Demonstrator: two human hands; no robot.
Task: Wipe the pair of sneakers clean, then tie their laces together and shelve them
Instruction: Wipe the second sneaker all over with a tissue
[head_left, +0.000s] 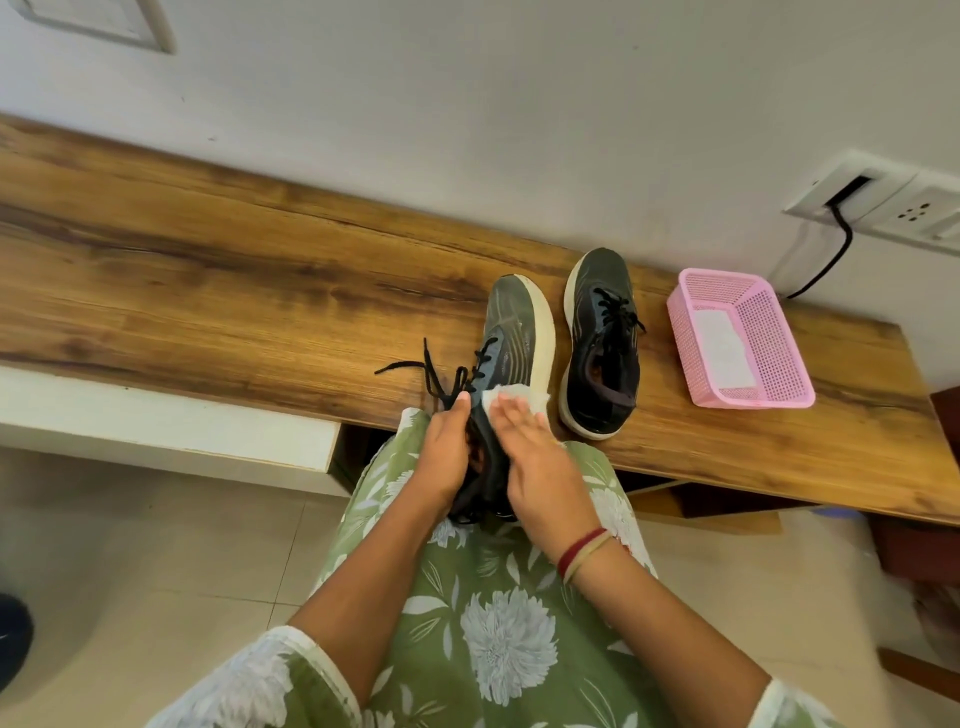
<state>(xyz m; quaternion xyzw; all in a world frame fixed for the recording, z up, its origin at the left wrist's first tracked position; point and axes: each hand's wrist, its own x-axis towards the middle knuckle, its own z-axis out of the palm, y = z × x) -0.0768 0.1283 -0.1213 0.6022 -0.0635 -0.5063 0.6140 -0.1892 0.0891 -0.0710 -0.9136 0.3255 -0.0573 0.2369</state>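
Observation:
A dark sneaker with a white sole (511, 332) lies tilted on its side, toe on the wooden bench (208, 291) and heel off the front edge. My left hand (447, 457) grips it around the collar, beside its loose black laces (431, 374). My right hand (535, 462) presses a white wipe (511, 397) flat against the shoe's side with straight fingers. The second dark sneaker (600, 343) stands upright on the bench just to the right, laces untied.
A pink mesh basket (763, 322) holding a white wipe sits on the bench right of the shoes. A wall socket with a black cable (841, 228) is behind it. Open shelf space shows under the bench (701, 501). The floor is tiled.

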